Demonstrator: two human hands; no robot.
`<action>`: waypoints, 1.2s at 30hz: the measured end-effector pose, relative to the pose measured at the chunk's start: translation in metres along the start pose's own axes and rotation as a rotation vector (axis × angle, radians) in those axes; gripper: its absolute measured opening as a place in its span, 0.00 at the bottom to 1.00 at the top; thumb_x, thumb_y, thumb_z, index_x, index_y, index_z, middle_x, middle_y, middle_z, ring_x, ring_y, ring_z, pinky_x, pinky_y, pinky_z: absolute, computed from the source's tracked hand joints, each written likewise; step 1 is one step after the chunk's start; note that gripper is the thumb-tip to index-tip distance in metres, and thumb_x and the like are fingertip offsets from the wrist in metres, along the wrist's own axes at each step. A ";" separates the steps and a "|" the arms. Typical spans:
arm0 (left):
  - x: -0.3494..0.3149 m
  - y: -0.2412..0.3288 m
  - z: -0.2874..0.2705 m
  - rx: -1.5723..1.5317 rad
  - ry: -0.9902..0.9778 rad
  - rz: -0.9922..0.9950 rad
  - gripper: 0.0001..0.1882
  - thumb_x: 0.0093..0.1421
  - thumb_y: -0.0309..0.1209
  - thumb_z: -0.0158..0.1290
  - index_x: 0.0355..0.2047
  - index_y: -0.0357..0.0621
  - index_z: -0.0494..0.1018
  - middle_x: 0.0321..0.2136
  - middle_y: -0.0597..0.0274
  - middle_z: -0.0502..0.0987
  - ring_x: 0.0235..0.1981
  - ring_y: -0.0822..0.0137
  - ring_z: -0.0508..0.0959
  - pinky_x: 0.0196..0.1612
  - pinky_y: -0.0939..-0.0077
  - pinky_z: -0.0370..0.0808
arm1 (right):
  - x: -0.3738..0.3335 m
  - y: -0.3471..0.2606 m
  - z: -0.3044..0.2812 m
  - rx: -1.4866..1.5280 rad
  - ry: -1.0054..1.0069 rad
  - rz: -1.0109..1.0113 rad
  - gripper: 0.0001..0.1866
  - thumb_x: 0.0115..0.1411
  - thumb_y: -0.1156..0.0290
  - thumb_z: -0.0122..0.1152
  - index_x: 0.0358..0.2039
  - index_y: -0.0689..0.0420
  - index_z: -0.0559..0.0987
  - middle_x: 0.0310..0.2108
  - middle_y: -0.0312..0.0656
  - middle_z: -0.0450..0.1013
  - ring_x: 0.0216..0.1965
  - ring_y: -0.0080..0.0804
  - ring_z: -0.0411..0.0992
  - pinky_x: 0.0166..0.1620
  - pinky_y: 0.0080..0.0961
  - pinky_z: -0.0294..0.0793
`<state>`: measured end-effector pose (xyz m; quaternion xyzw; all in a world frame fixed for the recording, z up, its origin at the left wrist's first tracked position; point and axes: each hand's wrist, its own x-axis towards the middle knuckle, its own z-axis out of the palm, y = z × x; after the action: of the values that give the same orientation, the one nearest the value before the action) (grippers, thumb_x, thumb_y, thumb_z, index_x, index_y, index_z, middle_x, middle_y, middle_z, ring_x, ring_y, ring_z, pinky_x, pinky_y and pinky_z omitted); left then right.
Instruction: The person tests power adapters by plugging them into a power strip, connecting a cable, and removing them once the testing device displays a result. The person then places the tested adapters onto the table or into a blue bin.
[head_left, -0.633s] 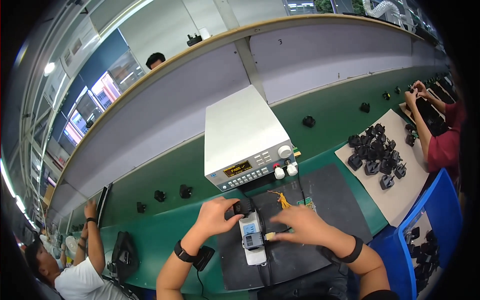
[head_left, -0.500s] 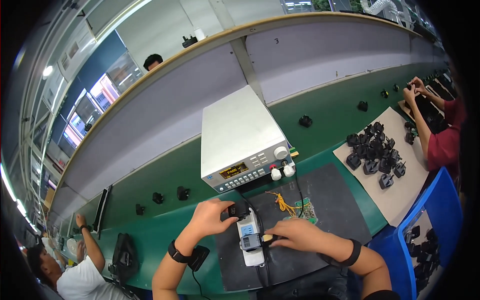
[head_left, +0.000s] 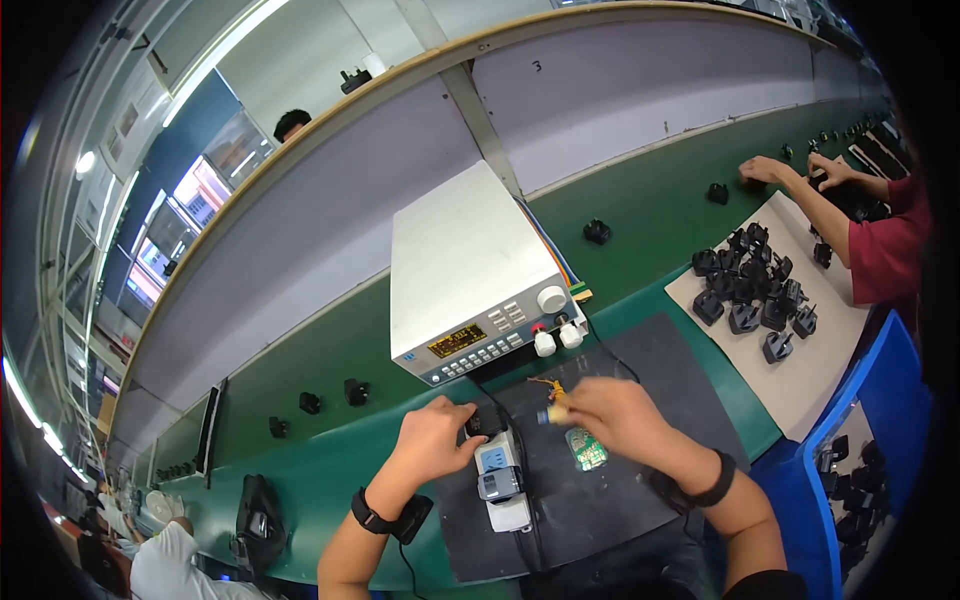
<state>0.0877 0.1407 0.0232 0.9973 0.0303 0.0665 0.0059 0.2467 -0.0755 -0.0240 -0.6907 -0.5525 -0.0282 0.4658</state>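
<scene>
My left hand is closed on a black plug adapter at the far end of a white power strip. A small grey meter with a display sits on the strip, nearer to me. My right hand pinches a small connector with a pale yellow body and a blue tip, held above the black mat. Below that hand lies a green circuit board, partly covered by it. A bundle of yellow wire shows just beyond my fingers.
A white bench tester with two white plugs stands behind the mat. Black adapters crowd a cardboard sheet at right, near a co-worker's hand. A blue chair and a black pouch flank me.
My right hand has pulled the connector off the grey meter and moved it up and right. My left hand stays on the adapter. The tester's display has changed; the right co-worker's hands have parted.
</scene>
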 end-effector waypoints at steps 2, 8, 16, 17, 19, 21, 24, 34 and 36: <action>0.004 0.001 0.002 -0.026 -0.028 -0.054 0.23 0.45 0.40 0.63 0.41 0.42 0.77 0.24 0.57 0.77 0.31 0.57 0.77 0.31 0.66 0.74 | 0.010 0.009 0.016 0.029 0.005 0.103 0.08 0.51 0.69 0.61 0.33 0.55 0.79 0.28 0.41 0.72 0.32 0.43 0.73 0.33 0.36 0.71; 0.001 -0.002 0.008 -0.102 0.021 -0.068 0.23 0.45 0.39 0.63 0.41 0.42 0.77 0.28 0.55 0.78 0.31 0.56 0.78 0.32 0.67 0.74 | 0.019 0.015 0.052 0.074 -0.071 0.096 0.08 0.52 0.70 0.60 0.33 0.55 0.80 0.30 0.42 0.73 0.36 0.44 0.72 0.37 0.38 0.71; -0.002 -0.003 0.012 -0.152 0.037 -0.082 0.23 0.45 0.38 0.63 0.41 0.42 0.77 0.28 0.54 0.78 0.29 0.55 0.78 0.31 0.68 0.75 | 0.018 0.013 0.053 0.112 -0.044 0.152 0.08 0.53 0.70 0.60 0.33 0.56 0.80 0.31 0.42 0.73 0.37 0.44 0.72 0.39 0.39 0.71; -0.003 -0.003 0.013 -0.156 0.050 -0.077 0.23 0.45 0.37 0.63 0.42 0.42 0.77 0.28 0.54 0.78 0.29 0.55 0.78 0.32 0.68 0.75 | 0.018 0.013 0.054 0.114 -0.046 0.135 0.08 0.53 0.70 0.60 0.33 0.56 0.80 0.31 0.42 0.73 0.37 0.44 0.72 0.39 0.39 0.71; -0.003 -0.003 0.014 -0.157 0.046 -0.076 0.23 0.45 0.37 0.63 0.42 0.42 0.77 0.28 0.54 0.78 0.29 0.55 0.78 0.32 0.68 0.75 | 0.016 0.016 0.058 0.117 -0.049 0.122 0.08 0.53 0.70 0.60 0.33 0.56 0.80 0.31 0.42 0.73 0.37 0.44 0.72 0.38 0.39 0.70; -0.005 -0.003 0.012 -0.151 0.046 -0.080 0.23 0.45 0.37 0.63 0.42 0.42 0.77 0.28 0.54 0.78 0.29 0.55 0.78 0.32 0.68 0.75 | 0.017 0.018 0.063 0.108 -0.062 0.043 0.08 0.52 0.69 0.60 0.34 0.56 0.80 0.31 0.42 0.73 0.36 0.43 0.72 0.38 0.39 0.70; -0.005 -0.001 0.011 -0.168 0.053 -0.068 0.23 0.44 0.36 0.63 0.41 0.42 0.77 0.27 0.54 0.78 0.29 0.55 0.78 0.32 0.68 0.75 | 0.028 0.016 0.059 0.051 -0.189 0.025 0.09 0.52 0.68 0.61 0.34 0.55 0.80 0.31 0.41 0.73 0.37 0.42 0.72 0.38 0.38 0.70; -0.058 0.042 -0.008 -0.040 0.172 0.128 0.29 0.45 0.45 0.65 0.43 0.41 0.74 0.33 0.61 0.78 0.29 0.62 0.74 0.30 0.74 0.74 | 0.035 0.009 -0.049 -0.343 -0.214 0.414 0.13 0.48 0.66 0.65 0.35 0.53 0.81 0.33 0.39 0.75 0.42 0.39 0.72 0.40 0.35 0.73; -0.048 0.058 -0.005 -0.040 0.107 0.104 0.29 0.43 0.48 0.65 0.41 0.41 0.75 0.31 0.62 0.78 0.28 0.62 0.74 0.29 0.74 0.74 | 0.054 0.066 -0.058 -0.662 -0.059 0.461 0.16 0.48 0.64 0.66 0.38 0.53 0.79 0.36 0.40 0.74 0.44 0.40 0.71 0.40 0.36 0.74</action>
<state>0.0432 0.0795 0.0228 0.9923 -0.0225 0.1203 0.0209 0.3474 -0.0718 -0.0013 -0.9097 -0.3572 -0.0794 0.1963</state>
